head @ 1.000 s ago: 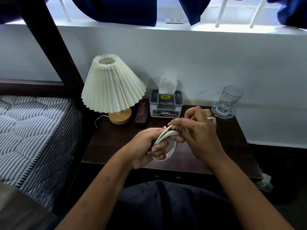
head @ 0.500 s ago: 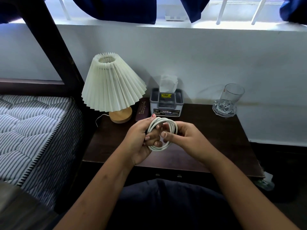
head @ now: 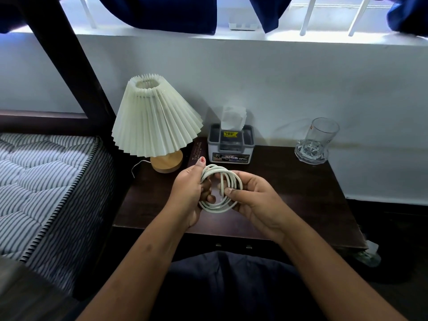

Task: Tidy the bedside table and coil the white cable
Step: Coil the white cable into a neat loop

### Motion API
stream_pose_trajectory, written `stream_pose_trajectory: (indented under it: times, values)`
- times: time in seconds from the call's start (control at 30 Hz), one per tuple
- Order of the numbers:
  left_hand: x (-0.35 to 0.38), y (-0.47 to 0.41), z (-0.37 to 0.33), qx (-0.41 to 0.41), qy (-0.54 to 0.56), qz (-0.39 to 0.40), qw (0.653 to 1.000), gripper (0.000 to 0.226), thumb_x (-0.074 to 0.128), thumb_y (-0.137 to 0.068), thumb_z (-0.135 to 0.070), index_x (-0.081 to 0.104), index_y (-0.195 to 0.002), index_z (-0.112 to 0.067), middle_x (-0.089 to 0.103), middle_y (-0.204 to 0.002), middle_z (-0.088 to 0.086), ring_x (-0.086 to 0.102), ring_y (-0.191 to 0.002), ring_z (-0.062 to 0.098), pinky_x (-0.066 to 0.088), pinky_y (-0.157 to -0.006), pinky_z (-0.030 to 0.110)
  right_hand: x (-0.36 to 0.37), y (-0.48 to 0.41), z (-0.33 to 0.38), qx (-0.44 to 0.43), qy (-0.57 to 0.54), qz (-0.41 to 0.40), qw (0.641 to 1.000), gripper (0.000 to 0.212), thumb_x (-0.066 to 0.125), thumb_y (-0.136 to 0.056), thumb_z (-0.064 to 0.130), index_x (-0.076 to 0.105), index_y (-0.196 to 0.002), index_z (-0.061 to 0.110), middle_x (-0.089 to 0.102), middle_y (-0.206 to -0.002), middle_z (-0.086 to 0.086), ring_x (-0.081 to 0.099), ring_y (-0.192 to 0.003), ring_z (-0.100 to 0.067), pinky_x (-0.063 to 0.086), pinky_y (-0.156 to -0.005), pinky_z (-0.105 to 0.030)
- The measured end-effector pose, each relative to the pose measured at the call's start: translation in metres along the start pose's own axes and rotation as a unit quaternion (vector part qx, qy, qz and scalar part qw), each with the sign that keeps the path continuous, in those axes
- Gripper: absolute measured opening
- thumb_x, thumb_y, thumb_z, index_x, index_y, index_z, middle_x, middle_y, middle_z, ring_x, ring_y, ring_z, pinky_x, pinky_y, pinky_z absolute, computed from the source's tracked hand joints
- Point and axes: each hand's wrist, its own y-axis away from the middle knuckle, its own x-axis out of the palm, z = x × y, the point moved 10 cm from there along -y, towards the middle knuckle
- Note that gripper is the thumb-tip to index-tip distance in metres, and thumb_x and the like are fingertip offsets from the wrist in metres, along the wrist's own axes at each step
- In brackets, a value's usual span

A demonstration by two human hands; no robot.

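The white cable [head: 228,176] is wound into a round coil of several loops, held upright above the dark wooden bedside table [head: 301,195]. My left hand [head: 188,193] grips the coil's left side, with the thumb over its top edge. My right hand [head: 253,198] pinches the right side, its thumb pressing a short strand across the loops. Both hands hover over the middle of the table, near its front edge.
A pleated cream lamp [head: 155,121] on a wooden base stands at the back left, a dark case [head: 196,151] beside it. A tissue box [head: 230,147] sits at the back centre, a clear glass [head: 318,140] at the back right. A striped mattress [head: 44,186] lies to the left.
The loose loops have been drawn into a tighter, rounder coil. Both hands moved slightly up and toward the table's back, and my right hand shifted from above the loops to their right side.
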Motion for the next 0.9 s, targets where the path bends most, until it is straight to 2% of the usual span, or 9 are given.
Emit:
stream_pose_trajectory:
  times: [0.17,0.27,0.37,0.43,0.5,0.57,0.6,0.77,0.9]
  values:
    - [0.002,-0.001,0.005,0.008,-0.018,0.002,1.0,0.044,0.046,-0.094,-0.037,0.064,-0.063,-0.011,0.064,-0.055,0.008,0.056,-0.039,0.012,0.039,-0.035,0.016,-0.005,0.001,0.003,-0.037,-0.029,-0.022,0.999,0.061,0.055,-0.072,-0.02,0.05,-0.109,0.027,0.066,-0.083,-0.012,0.065,-0.073,-0.02,0.057,-0.069,-0.031]
    - [0.005,0.0,0.009,0.006,-0.03,0.004,1.0,0.043,0.045,-0.094,-0.038,0.062,-0.067,-0.01,0.061,-0.055,0.008,0.051,-0.038,0.012,0.038,-0.033,0.017,-0.004,0.002,0.009,-0.075,0.055,-0.026,0.995,0.056,0.062,-0.07,-0.015,0.055,-0.104,0.028,0.062,-0.084,-0.008,0.061,-0.074,-0.016,0.055,-0.069,-0.029]
    - [0.007,0.002,0.011,-0.002,-0.022,0.009,1.0,0.045,0.043,-0.095,-0.037,0.063,-0.064,-0.011,0.063,-0.051,0.006,0.051,-0.037,0.012,0.038,-0.033,0.017,0.001,0.003,0.016,-0.108,0.114,-0.026,0.987,0.043,0.066,-0.073,-0.011,0.06,-0.104,0.019,0.06,-0.085,-0.009,0.061,-0.077,-0.017,0.054,-0.07,-0.026]
    - [0.009,0.003,0.012,-0.005,-0.022,0.014,1.0,0.044,0.042,-0.096,-0.037,0.06,-0.066,-0.01,0.06,-0.047,0.003,0.049,-0.035,0.011,0.037,-0.033,0.016,-0.001,0.004,0.021,-0.122,0.135,-0.045,0.982,0.032,0.068,-0.075,-0.004,0.062,-0.103,0.011,0.06,-0.085,-0.01,0.059,-0.079,-0.019,0.053,-0.073,-0.027]
    - [0.011,0.003,0.015,-0.011,-0.035,0.018,0.999,0.042,0.04,-0.096,-0.038,0.053,-0.067,-0.01,0.046,-0.041,-0.001,0.039,-0.034,0.011,0.034,-0.032,0.017,-0.005,0.004,0.024,-0.119,0.131,-0.067,0.982,0.015,0.064,-0.081,0.011,0.064,-0.096,0.006,0.063,-0.083,-0.005,0.06,-0.078,-0.012,0.051,-0.073,-0.021]
    - [0.012,0.003,0.018,-0.014,-0.046,0.02,0.999,0.041,0.039,-0.096,-0.04,0.05,-0.069,-0.012,0.036,-0.036,-0.006,0.031,-0.031,0.008,0.034,-0.033,0.019,-0.008,0.004,0.023,-0.103,0.12,-0.087,0.984,0.033,0.05,-0.086,0.034,0.067,-0.086,0.006,0.069,-0.083,0.003,0.064,-0.08,-0.002,0.048,-0.074,-0.012]
    - [0.012,0.003,0.018,-0.013,-0.048,0.018,0.999,0.041,0.038,-0.096,-0.04,0.05,-0.07,-0.012,0.035,-0.034,-0.007,0.03,-0.029,0.006,0.034,-0.033,0.019,-0.011,0.004,0.024,-0.102,0.125,-0.096,0.982,0.041,0.044,-0.086,0.039,0.068,-0.083,0.007,0.071,-0.083,0.004,0.065,-0.083,-0.002,0.048,-0.077,-0.012]
    - [0.02,0.003,0.016,-0.011,-0.06,0.061,0.996,0.045,0.038,-0.092,-0.051,0.053,-0.077,-0.011,0.032,-0.038,-0.009,0.028,-0.031,0.004,0.036,-0.035,0.016,-0.018,0.005,0.027,-0.108,0.146,-0.137,0.974,0.04,0.04,-0.094,0.032,0.069,-0.093,0.006,0.071,-0.096,-0.006,0.064,-0.093,-0.01,0.048,-0.093,-0.028]
    - [0.035,0.007,0.017,0.004,-0.078,0.12,0.99,0.041,0.045,-0.091,-0.046,0.061,-0.097,-0.008,0.03,-0.049,-0.007,0.029,-0.039,0.004,0.039,-0.039,0.019,-0.031,0.009,0.037,-0.131,0.15,-0.188,0.962,0.035,0.04,-0.091,0.035,0.067,-0.087,0.013,0.069,-0.094,-0.005,0.064,-0.094,-0.018,0.049,-0.095,-0.041]
